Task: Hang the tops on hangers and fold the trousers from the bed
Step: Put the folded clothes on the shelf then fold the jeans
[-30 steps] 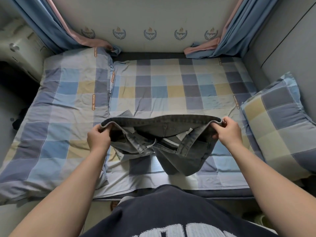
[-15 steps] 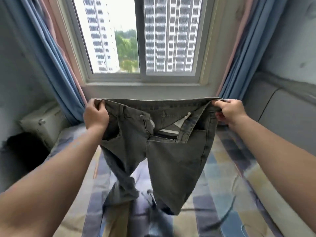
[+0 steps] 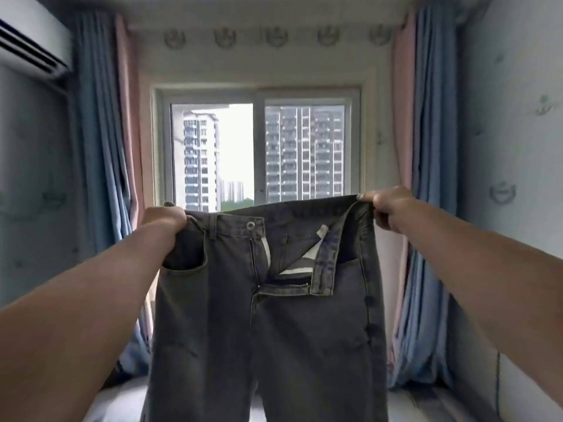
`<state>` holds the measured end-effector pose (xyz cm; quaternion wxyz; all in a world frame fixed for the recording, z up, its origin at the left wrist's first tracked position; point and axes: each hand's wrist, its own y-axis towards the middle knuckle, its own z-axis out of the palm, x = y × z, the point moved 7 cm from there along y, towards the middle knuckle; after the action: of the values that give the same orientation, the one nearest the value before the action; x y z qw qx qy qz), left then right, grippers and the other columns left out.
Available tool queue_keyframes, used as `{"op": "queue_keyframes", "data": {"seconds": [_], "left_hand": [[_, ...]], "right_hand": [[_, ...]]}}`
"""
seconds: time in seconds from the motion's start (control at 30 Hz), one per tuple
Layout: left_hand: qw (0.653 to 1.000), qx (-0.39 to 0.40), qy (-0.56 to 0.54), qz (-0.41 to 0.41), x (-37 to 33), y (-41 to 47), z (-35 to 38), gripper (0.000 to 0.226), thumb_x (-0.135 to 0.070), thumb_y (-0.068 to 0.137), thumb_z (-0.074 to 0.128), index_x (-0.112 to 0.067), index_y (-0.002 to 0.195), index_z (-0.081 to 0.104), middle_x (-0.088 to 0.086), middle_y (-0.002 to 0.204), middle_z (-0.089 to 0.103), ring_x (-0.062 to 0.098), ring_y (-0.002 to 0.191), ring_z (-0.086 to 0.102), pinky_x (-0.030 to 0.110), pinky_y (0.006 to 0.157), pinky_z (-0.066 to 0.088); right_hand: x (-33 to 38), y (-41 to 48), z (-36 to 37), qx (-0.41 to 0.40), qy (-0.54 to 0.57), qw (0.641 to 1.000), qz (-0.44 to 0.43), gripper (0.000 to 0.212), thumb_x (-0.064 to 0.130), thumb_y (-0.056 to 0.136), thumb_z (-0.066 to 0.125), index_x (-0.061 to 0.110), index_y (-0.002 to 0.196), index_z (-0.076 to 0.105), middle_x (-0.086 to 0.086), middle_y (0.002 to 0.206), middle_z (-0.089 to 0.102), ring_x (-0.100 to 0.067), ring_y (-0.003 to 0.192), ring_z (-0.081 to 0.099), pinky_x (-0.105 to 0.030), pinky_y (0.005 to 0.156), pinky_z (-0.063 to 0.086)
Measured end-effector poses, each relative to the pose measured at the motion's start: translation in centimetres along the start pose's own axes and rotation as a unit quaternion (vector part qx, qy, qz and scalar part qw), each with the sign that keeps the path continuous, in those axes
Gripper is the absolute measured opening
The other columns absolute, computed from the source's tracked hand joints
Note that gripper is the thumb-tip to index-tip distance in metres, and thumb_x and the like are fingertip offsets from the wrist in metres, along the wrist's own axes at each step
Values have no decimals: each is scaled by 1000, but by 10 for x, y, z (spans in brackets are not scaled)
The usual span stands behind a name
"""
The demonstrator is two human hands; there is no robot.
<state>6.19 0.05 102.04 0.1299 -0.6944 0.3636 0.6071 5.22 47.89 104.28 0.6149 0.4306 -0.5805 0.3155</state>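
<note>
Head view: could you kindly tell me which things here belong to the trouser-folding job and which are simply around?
Belongs to the job:
grey jeans, held up in the air, fly open
left hand, gripping one end of the waistband
right hand, gripping the other end

Just around:
window
blue and pink curtains
air conditioner on the wall

A window (image 3: 259, 153) is seen with tall buildings (image 3: 304, 153) outside. Blue and pink curtains (image 3: 100, 147) are hung at both sides. An air conditioner (image 3: 27, 41) is fixed high on the left.
</note>
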Motion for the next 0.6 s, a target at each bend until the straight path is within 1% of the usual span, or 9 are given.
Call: {"op": "queue_keyframes", "data": {"seconds": [0.07,0.1,0.17,0.27,0.33,0.4,0.47,0.53,0.6], "left_hand": [[997,45,-56,-15,-15,3,5,39,-16,97,53,6,128,58,19,130,63,35,112,64,37,91,54],[993,72,-92,-19,-24,4,10,34,-12,96,53,5,124,60,19,127,65,35,108,67,42,90,57],[976,125,-176,-32,-39,-5,20,27,-4,96,50,-1,119,64,20,116,69,34,95,72,48,77,62],[952,176,-247,-25,-62,-30,34,22,-4,100,50,-4,116,65,19,109,71,32,86,73,48,71,63],[939,219,-267,-10,-78,-51,44,15,-5,101,53,-2,108,66,20,99,72,32,77,73,51,73,63],[930,256,-263,6,-94,-73,52,13,-2,100,53,1,104,65,21,94,72,33,79,73,50,79,62],[912,304,-276,18,-108,-96,58,16,-1,101,49,1,104,65,23,95,70,31,79,70,42,74,61],[884,355,-302,33,-120,-119,63,21,-2,102,46,-4,113,64,23,103,70,28,82,69,37,74,61],[862,393,-315,52,-126,-138,69,20,-8,104,48,-11,117,63,16,104,69,25,85,66,35,77,60]], "right_hand": [[23,-3,10,39,53,998,20,22,15,87,78,10,69,68,-3,45,59,-9,31,49,-17,34,43],[34,-6,16,65,71,995,22,24,15,89,75,9,69,66,-3,45,59,-9,31,51,-19,34,45],[54,-17,29,118,93,988,19,23,16,93,71,8,72,64,-3,47,61,-10,35,56,-22,37,51],[74,-39,50,199,108,974,14,17,12,95,67,3,80,65,-7,55,65,-14,45,64,-27,55,61],[82,-53,63,241,101,965,12,11,9,95,66,2,86,67,-8,62,69,-16,53,66,-27,64,60],[89,-63,73,265,75,961,4,7,9,95,66,5,89,68,-6,68,72,-14,53,67,-20,50,57],[96,-71,82,283,53,958,-1,6,11,94,67,9,89,67,-4,71,74,-10,52,63,-15,38,45],[103,-78,90,295,23,955,-19,6,14,93,68,13,88,65,-2,75,75,-7,49,55,-14,36,38],[111,-82,98,295,0,954,-48,5,15,91,70,14,88,66,0,79,75,-6,45,52,-14,36,36]]}}
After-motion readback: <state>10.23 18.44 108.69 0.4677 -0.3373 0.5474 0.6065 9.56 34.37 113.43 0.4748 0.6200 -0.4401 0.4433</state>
